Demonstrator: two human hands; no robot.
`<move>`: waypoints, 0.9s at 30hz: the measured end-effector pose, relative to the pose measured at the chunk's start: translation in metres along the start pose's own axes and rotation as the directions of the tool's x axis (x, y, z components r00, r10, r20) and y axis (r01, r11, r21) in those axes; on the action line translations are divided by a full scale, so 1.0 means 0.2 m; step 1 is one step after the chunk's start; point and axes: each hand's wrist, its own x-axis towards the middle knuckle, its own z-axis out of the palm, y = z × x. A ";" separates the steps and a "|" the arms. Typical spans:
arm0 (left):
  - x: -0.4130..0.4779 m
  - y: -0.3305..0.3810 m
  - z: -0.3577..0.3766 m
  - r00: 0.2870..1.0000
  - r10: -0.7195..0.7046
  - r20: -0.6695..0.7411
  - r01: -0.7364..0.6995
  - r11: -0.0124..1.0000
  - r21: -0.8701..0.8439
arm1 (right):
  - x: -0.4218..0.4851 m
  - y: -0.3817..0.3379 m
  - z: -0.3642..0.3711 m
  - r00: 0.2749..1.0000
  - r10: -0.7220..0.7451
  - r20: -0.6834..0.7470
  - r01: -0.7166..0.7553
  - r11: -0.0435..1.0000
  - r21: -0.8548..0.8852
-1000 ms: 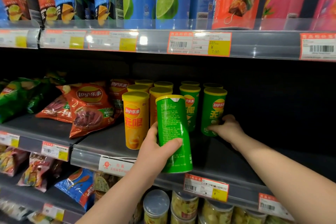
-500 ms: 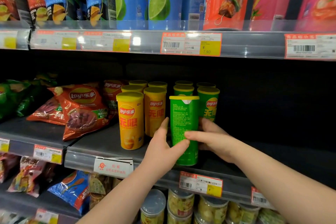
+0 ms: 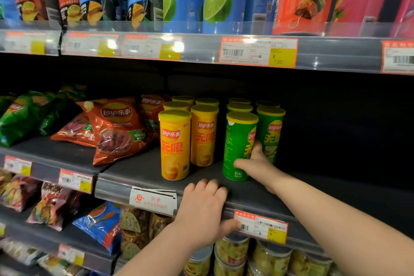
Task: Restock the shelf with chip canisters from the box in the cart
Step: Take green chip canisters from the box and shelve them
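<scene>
The right hand (image 3: pixel 257 163) is curling its fingers (image 3: pixel 257 150) low round the green canister (image 3: pixel 238 141) standing near the shelf (image 3: pixel 139 170) front. Light, stiff and smooth, it is probably handling best gripped mid-body. The left hand (image 3: pixel 203 206) is clutching the shelf lip.

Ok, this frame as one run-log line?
step: placing | right hand: grips front green Lay's canister, standing upright | left hand: holds shelf edge

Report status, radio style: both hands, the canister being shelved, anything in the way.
Left hand grips shelf edge. Right hand holds front green canister, standing upright. Second green canister close beside right fingers.
</scene>
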 end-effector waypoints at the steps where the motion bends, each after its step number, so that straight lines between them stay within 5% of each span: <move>1: 0.00 0.00 0.00 1.000 -0.010 0.006 0.010 1.000 -0.003 | 0.00 0.01 0.00 1.000 0.012 0.021 -0.011 0.998 -0.058; 5: 0.00 0.01 0.00 1.000 -0.007 -0.011 0.007 1.000 0.010 | 0.02 0.06 0.02 0.997 0.029 -0.070 -0.043 0.978 -0.202; 21: 0.00 0.00 0.04 0.984 0.000 -0.178 -0.011 0.998 -0.057 | 0.04 0.06 0.04 0.997 0.023 -0.071 -0.041 0.965 -0.258; 27: 0.00 0.01 0.03 0.991 -0.014 -0.133 0.007 0.998 -0.057 | 0.03 0.04 0.03 0.997 0.023 -0.075 -0.045 0.951 -0.306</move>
